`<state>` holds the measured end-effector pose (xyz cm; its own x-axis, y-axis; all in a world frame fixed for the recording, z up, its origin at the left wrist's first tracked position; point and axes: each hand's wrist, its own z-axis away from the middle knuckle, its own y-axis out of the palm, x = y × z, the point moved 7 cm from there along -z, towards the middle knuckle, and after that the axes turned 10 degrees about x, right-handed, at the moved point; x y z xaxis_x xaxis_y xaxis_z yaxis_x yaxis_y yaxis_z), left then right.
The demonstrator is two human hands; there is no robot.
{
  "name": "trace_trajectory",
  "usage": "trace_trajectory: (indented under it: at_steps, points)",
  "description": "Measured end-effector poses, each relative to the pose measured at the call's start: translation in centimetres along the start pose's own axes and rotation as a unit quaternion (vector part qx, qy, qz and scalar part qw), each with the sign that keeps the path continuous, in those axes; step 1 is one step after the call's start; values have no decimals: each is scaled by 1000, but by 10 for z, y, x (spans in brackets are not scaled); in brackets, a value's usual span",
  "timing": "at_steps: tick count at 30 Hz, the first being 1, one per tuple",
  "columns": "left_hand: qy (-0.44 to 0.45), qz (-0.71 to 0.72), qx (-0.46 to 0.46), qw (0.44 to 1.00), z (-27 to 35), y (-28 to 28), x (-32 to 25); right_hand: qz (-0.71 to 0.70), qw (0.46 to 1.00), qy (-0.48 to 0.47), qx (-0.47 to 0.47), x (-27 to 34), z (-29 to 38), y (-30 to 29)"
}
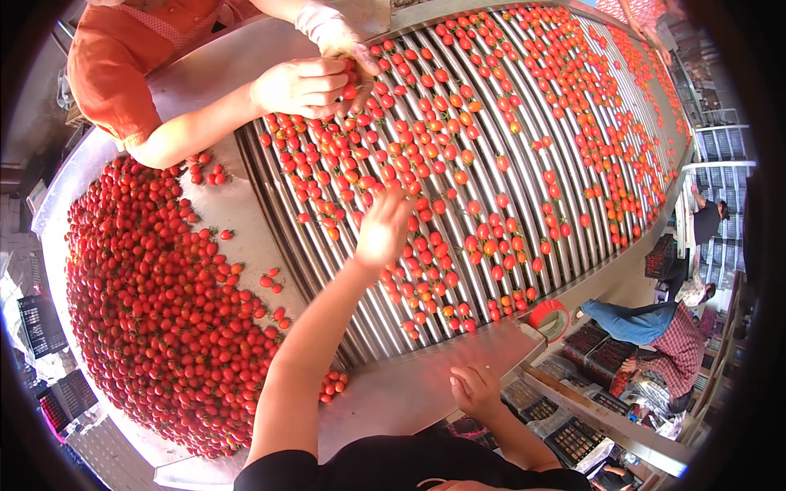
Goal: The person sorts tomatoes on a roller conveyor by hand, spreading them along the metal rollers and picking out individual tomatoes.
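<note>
My left hand (384,230) reaches over the metal roller conveyor (368,325), fingertips down among red cherry tomatoes (436,238). Its fingers hide whether a tomato is gripped. Closer to my body, my right hand (478,390) hovers by the steel side ledge (393,393), fingers loosely curled and apart, with nothing visible in them. Many tomatoes have green stems, and a few look orange. To the left, a large heap of tomatoes (166,307) covers the metal feed tray (230,202).
Across the conveyor, a co-worker's hands, one bare (301,89) and one gloved (334,37), hold several tomatoes. A red tape roll (541,315) is at the near edge. Beyond the ledge, a person in a checked shirt (678,350) bends over crates (583,344) beside a beam (608,423).
</note>
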<state>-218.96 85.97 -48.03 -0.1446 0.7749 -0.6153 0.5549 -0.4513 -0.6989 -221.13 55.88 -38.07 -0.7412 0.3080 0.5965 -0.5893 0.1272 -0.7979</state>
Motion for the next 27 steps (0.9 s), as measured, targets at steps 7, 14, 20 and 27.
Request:
trace_trajectory:
  at_steps: [7,14,20,27]
  points:
    - [-83,-209,335,915,-139,52,68,-60,997,47,-18,-8,-6,12]
    - [-134,-187,294,928,-130,40,79,-194,969,152,-31,-25,-6,23]
    - [-70,172,75,980,4,3,-37,-768,606,200,-58,-64,-8,76]
    - [-90,336,119,930,95,19,-107,-909,362,189,-86,-56,-30,101]
